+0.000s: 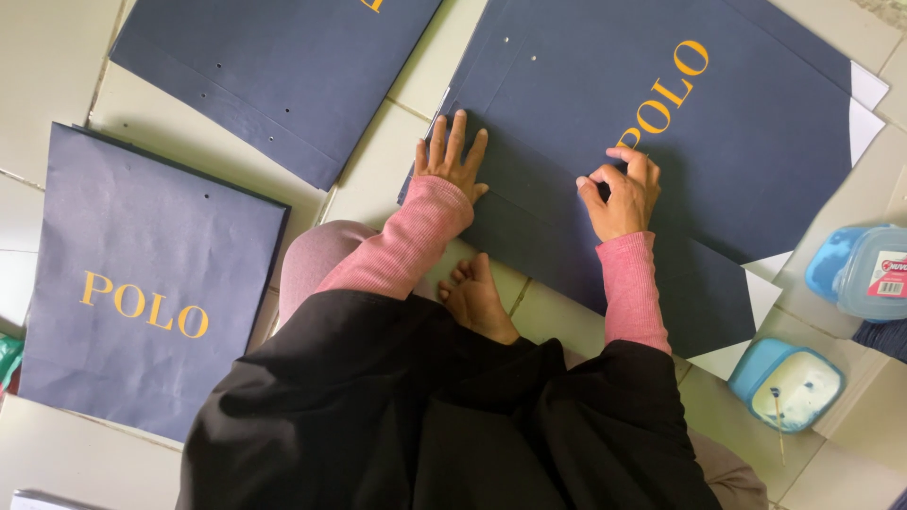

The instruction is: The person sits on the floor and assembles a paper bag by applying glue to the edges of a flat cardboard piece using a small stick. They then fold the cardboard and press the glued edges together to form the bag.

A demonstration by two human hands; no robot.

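Both hands (450, 161) (621, 194) flat atop navy paper sheet (756, 142)

Person wearing black garment (444, 416) over pink ribbed sleeves (406, 246); sleeve cuffs ending at wrists, above black garment; bare foot (477, 297) showing.
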